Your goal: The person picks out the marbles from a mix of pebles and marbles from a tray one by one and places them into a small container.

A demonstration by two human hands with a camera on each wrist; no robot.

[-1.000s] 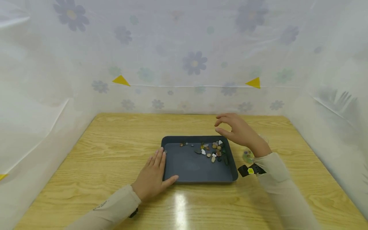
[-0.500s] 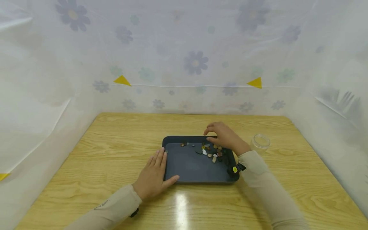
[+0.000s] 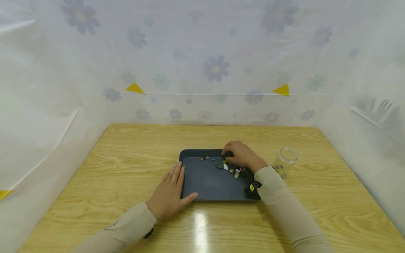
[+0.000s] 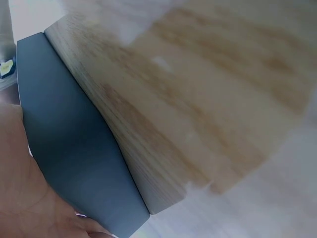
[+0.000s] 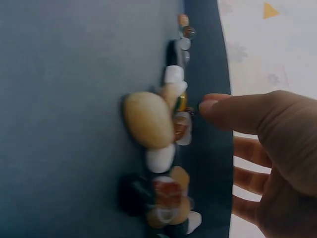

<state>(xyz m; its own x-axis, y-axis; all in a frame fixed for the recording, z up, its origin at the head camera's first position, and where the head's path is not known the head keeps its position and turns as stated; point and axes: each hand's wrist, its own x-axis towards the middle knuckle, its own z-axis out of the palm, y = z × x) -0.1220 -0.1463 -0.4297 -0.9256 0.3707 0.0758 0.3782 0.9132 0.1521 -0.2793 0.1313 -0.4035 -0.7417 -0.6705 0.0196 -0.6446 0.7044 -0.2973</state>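
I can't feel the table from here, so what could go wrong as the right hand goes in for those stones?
The pebbles are small and packed close along the tray's far side, so the right hand may nudge neighbours or scatter them. The glass jar stands close by the right forearm; a sweep back could tip it. The left hand only rests flat at the tray's edge, so the tray might slide.

The desk (image 3: 126, 165) under my arms is pale grained wood with a glossy varnish. The tray (image 3: 209, 186) looks like matt dark plastic. The stones (image 5: 148, 119) are smooth and polished; the jar (image 3: 286, 158) is clear glass.
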